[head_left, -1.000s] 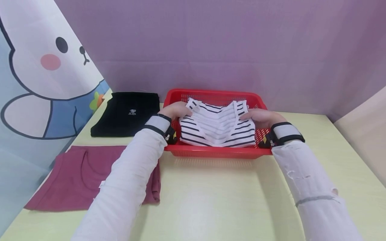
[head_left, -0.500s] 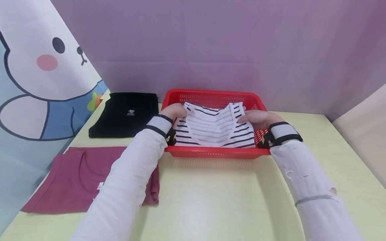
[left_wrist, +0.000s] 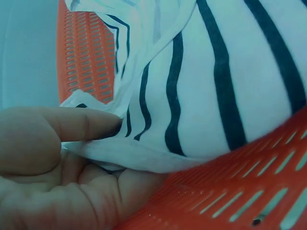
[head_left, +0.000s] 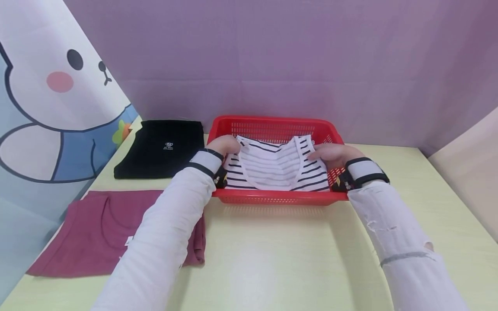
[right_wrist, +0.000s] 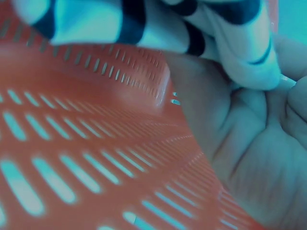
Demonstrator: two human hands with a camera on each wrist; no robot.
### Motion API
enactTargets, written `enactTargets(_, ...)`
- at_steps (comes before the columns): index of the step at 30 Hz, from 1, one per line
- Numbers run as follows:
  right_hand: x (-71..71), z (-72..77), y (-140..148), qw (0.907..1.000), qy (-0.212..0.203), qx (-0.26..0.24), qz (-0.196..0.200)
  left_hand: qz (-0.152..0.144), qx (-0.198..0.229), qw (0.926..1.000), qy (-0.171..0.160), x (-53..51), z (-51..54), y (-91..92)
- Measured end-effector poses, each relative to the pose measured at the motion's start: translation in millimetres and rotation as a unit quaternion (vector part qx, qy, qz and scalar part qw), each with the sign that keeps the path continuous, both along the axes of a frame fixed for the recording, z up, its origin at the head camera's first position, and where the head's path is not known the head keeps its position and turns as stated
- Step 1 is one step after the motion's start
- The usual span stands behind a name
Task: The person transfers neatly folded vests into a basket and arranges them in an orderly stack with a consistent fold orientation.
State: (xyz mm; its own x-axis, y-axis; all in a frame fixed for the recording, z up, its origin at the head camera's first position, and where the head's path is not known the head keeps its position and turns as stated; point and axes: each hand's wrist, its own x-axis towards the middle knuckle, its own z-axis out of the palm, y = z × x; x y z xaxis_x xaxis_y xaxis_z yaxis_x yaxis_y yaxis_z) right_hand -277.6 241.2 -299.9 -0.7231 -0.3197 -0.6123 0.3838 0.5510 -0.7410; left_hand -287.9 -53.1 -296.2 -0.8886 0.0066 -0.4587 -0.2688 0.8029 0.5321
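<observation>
A white shirt with dark stripes (head_left: 272,166), folded with its scooped neckline upward, lies within the red slotted basket (head_left: 280,198). My left hand (head_left: 227,144) pinches its left shoulder edge; in the left wrist view the thumb of that hand (left_wrist: 53,158) is on top and the fingers are beneath the cloth. On the other side my right hand (head_left: 332,154) grips the right shoulder edge. The right wrist view has the folded striped cloth (right_wrist: 240,48) in that hand (right_wrist: 259,143), above the basket's slotted floor (right_wrist: 96,158). The shirt's underside is mostly hidden.
Left of the basket lies a folded black garment (head_left: 163,151) with a small white print. Nearer, a maroon garment (head_left: 85,233) is spread flat, partly covered by my left sleeve. A purple cloth backdrop (head_left: 280,60) rises behind the pale table (head_left: 272,250).
The striped shirt has moved slightly left and sunk lower into the basket, with both hands still holding its shoulders. The basket and other garments stay put; the view shifts a little.
</observation>
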Motion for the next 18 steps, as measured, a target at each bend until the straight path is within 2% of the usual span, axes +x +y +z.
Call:
enactTargets(3,-0.5,-1.0,-1.0,1.0,-0.001,0.004,-0.001,-0.012,-0.018,0.9997,-0.015,-1.8,-0.9,-0.3)
enactTargets(6,-1.8,-2.4,-1.7,1.0,-0.004,0.003,-0.001,-0.011,-0.02,0.9995,-0.023,-3.0,-1.6,-0.9)
enactTargets(9,-2.7,-2.8,-2.0,1.0,-0.005,0.008,-0.001,-0.013,-0.021,0.9995,-0.021,-3.0,-2.1,-1.7)
enactTargets(13,-3.1,-1.9,-3.2,0.9996,-0.01,0.025,-0.008,-0.033,-0.034,0.9987,-0.018,-3.7,-2.1,-2.5)
enactTargets(16,-1.9,-0.4,-5.1,0.999,-0.017,0.034,-0.022,-0.022,-0.012,0.9995,-0.021,-2.9,-2.4,-3.4)
enactTargets(18,0.3,0.6,-6.1,0.9971,-0.039,0.033,-0.056,-0.009,0.008,0.9997,-0.02,-1.4,-2.6,-3.8)
